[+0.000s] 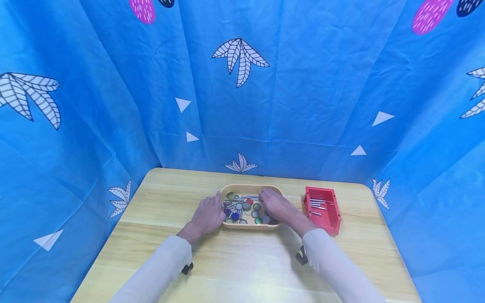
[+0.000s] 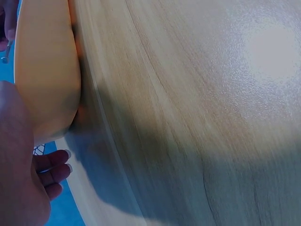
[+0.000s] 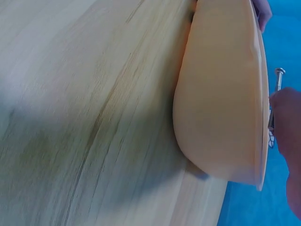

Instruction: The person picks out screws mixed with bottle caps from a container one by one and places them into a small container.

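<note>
My right hand is at the right end of the tray, fingers pinching one bolt. The bolt is bright metal with a straight shank and a flanged head, which projects above the tray's rim. My left hand rests against the tray's left end, fingers relaxed and slightly bent.

The tray is one shallow, smooth tan vessel, oblong, with rounded corners and a thin lip. Inside it lie metal bolts, overlapping too closely to count, and more than a dozen round discs. Identifiable among the discs: one red, two dark blue, one bright green; several others are grey or silver.

Right of the tray, apart from it, stands one red open bin, rectangular and straight-walled. At least four loose bolts lie in it.

All units stand on one bench with a pale, glossy wood-grain surface. Behind the tray hangs creased blue fabric printed with white leaves and triangles.
</note>
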Demonstrator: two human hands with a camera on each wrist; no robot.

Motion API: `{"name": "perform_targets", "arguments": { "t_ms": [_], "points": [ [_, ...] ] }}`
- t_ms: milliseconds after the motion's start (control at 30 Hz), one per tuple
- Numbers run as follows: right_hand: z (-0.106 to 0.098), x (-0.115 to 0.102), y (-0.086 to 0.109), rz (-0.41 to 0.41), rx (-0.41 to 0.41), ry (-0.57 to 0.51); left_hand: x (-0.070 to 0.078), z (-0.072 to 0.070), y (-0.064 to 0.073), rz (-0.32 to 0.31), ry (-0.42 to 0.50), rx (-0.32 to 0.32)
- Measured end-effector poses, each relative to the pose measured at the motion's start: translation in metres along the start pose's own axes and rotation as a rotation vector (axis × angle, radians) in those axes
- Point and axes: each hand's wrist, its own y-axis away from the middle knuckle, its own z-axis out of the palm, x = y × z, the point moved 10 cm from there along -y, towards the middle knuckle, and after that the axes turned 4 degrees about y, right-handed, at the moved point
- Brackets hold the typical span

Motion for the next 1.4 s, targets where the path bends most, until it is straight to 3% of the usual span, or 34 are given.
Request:
{"name": "perform_targets", "arguments": {
  "t_ms": [167, 400, 800, 1133, 1400],
  "points": [
    [-0.013, -0.009, 0.008, -0.131, 0.103, 0.128, 0.001, 0.001, -0.001, 0.01, -0.006, 0.003],
    [-0.022, -0.008, 0.016, -0.19, 0.171, 0.184, 0.001, 0.001, 0.0, 0.004, -0.01, -0.007],
    [-0.035, 0.003, 0.031, -0.18, 0.176, 0.266, 0.001, 0.001, -0.001, 0.005, -0.013, 0.0],
    [-0.035, 0.031, 0.045, 0.019, 0.038, 0.101, -0.001, -0.001, -0.001, 0.015, 0.01, 0.028],
    [-0.045, 0.035, 0.056, -0.069, 0.074, 0.248, 0.001, 0.0, -0.001, 0.019, 0.009, 0.021]
  ]
}}
